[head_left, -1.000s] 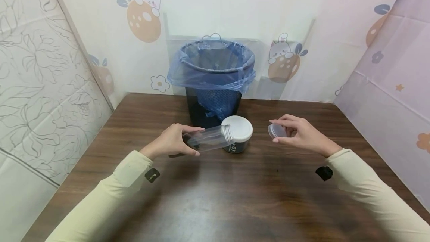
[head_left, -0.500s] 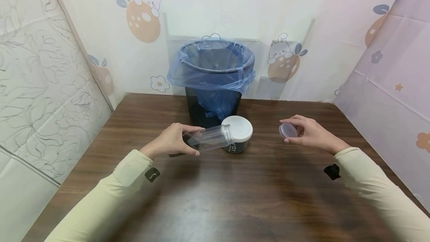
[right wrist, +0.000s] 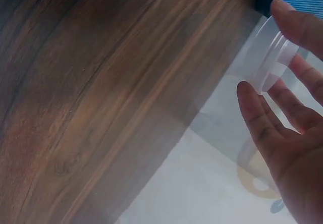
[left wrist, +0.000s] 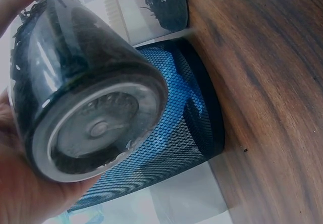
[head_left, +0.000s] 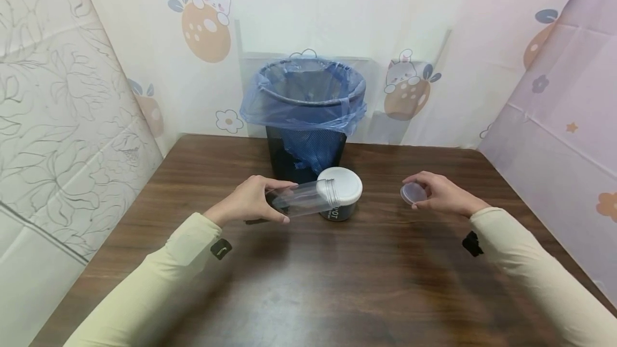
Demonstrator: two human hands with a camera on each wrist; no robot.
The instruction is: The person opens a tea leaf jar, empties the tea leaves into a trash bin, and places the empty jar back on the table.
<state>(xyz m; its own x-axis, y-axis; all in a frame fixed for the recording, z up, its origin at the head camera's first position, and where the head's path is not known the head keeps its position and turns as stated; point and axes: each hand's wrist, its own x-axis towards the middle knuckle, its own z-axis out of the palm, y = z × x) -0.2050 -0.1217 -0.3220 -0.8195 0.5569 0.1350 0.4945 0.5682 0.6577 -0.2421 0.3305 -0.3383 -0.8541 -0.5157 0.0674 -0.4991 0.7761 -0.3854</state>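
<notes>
In the head view my left hand (head_left: 250,201) grips a clear plastic jar (head_left: 308,198), which lies tilted with its open threaded mouth to the right. Dark, shredded, leaf-like bits fill the base end of this jar (left wrist: 101,118) in the left wrist view. Its mouth overlaps a second container with a white lid (head_left: 341,182) and dark sides. My right hand (head_left: 441,194), farther right above the table, pinches a round clear lid (head_left: 413,193) by its rim between thumb and fingers. The right wrist view shows the clear lid (right wrist: 275,57) held edge-on at the fingertips.
A black mesh bin (head_left: 308,149) with a blue plastic liner (head_left: 303,114) stands at the table's back, just behind the white-lidded container. The brown wooden table (head_left: 308,283) reaches back to a patterned wall covering (head_left: 308,9), with more such covering at both sides.
My right hand has moved a little to the right with the clear lid, away from the jar, and the lid's angle has changed. The left hand and jar have barely moved.
</notes>
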